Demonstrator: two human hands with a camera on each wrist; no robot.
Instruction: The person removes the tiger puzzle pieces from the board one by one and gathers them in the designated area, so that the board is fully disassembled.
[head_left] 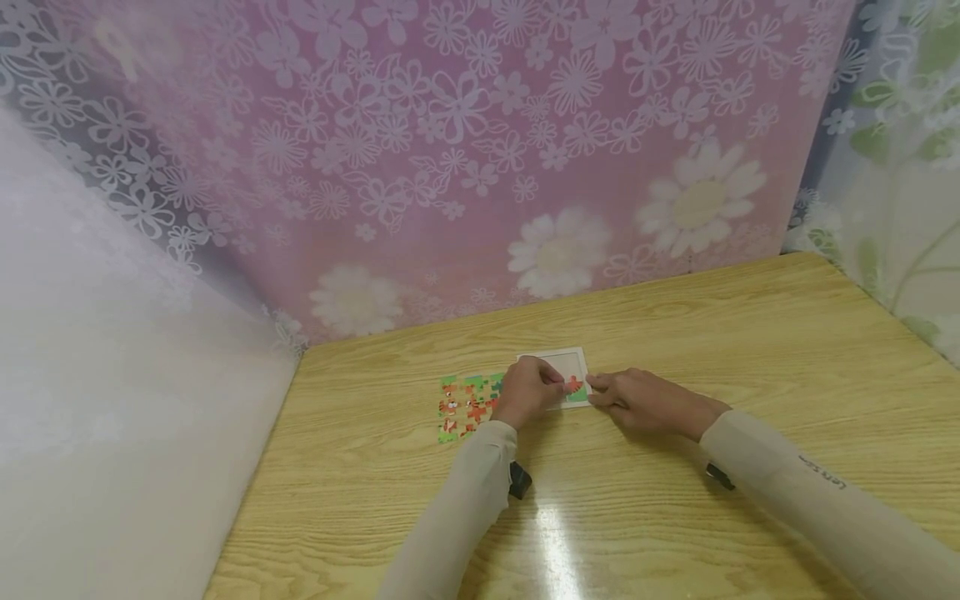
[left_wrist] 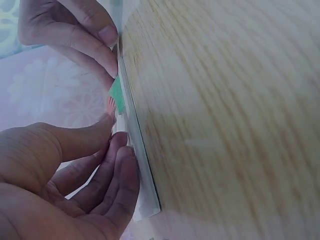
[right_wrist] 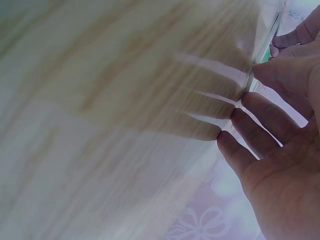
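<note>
My left hand (head_left: 531, 387) reaches over a white puzzle tray (head_left: 555, 360). Its thumb and fingers pinch at a red puzzle piece (head_left: 574, 384) in the tray's near right corner; the fingertips partly cover it. Green (left_wrist: 117, 95) shows beside the red in the left wrist view. My right hand (head_left: 645, 402) is at the tray's right edge, fingertips touching the rim. In the right wrist view its fingers (right_wrist: 257, 132) lie fairly straight, their tips on the tabletop beside the tray. Left of the tray lie several loose red and green puzzle pieces (head_left: 448, 407), partly hidden by my left hand.
A wood-grain table (head_left: 337, 500) spreads around the tray. Behind it hangs a pink flowered curtain (head_left: 450, 192), with a pale sheet (head_left: 112, 333) on the left and a flowered one (head_left: 915, 208) on the right. Dark wrist devices (head_left: 519, 480) sit under both sleeves.
</note>
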